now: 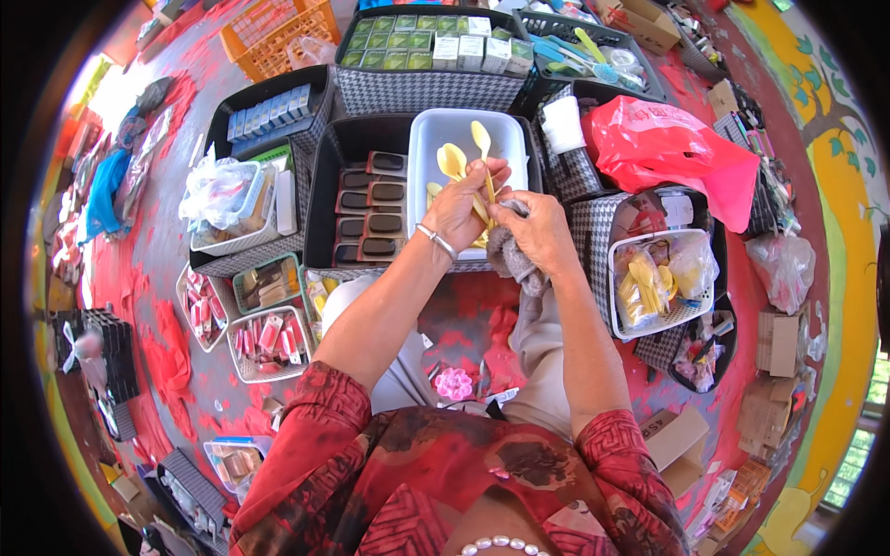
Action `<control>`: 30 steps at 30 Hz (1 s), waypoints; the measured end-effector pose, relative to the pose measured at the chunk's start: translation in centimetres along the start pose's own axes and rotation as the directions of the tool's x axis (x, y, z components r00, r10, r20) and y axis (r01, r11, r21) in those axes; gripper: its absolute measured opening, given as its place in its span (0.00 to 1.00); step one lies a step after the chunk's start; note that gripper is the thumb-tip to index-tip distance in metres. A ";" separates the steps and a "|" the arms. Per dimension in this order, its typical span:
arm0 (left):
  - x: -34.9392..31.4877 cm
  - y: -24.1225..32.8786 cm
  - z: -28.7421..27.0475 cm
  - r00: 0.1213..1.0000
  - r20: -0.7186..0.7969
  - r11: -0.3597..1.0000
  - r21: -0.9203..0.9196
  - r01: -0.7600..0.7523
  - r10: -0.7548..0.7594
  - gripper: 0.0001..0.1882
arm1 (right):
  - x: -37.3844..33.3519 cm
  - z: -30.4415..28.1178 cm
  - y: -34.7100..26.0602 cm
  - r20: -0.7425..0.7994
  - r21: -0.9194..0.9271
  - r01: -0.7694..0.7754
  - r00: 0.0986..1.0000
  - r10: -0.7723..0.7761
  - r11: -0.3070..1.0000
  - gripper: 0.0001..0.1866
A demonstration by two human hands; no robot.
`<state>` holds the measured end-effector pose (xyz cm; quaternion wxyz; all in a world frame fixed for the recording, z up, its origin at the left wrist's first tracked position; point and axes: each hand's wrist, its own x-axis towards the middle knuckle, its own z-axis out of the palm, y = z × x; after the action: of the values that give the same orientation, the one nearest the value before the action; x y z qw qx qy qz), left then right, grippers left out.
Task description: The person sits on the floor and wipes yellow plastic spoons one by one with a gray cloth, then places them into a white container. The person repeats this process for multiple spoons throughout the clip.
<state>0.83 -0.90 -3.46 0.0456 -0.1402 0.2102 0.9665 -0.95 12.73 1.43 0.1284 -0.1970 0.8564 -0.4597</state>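
Note:
My left hand (454, 211) is closed around yellow plastic spoons (452, 160), their bowls pointing away from me. My right hand (540, 232) grips a grey cloth (515, 262), its fingers pressed against a spoon handle beside the left hand. Both hands are over a pale plastic tub (512, 131), where more yellow spoons lie partly hidden under my left hand. The tub sits on a dark checked fabric bin (320, 167). Several dark, oval-faced items (381, 221) in clear packs stand in rows in that bin, left of the tub.
Behind the tub, a checked bin (426, 85) holds small green and white boxes. To the right lie a red plastic bag (663, 139) and a white basket (660, 322) with bagged yellow spoons. A white basket (243, 243) and smaller baskets of red packs (269, 338) stand left.

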 end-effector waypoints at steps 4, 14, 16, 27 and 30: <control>-0.1 -0.2 0.1 0.998 0.053 1.000 -0.021 0.020 -0.019 0.12 | 0.2 0.9 0.5 -0.030 0.139 -0.010 0.999 0.014 0.990 0.13; -0.5 1.0 1.3 0.998 0.056 0.999 0.016 0.030 -0.031 0.19 | 0.0 -0.4 -0.7 0.206 0.613 -0.293 0.956 0.210 0.734 0.09; -0.7 1.0 1.4 0.995 0.080 0.998 0.043 0.053 -0.056 0.21 | -0.2 -0.4 -1.1 0.278 0.645 -0.346 0.937 0.212 0.682 0.09; -1.2 0.6 1.4 0.968 0.251 0.994 0.111 -0.006 -0.022 0.33 | -0.3 0.2 -0.3 0.342 0.527 -0.375 0.915 0.214 0.762 0.07; -1.5 0.7 1.5 0.963 0.266 0.979 0.206 -0.007 -0.049 0.29 | -0.3 0.2 -0.3 0.334 0.505 -0.332 0.926 0.174 0.797 0.09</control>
<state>1.75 -0.93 -1.48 0.0982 -0.0041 0.2989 0.9492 -0.57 12.55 1.59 0.3564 -0.0948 0.6795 -0.6342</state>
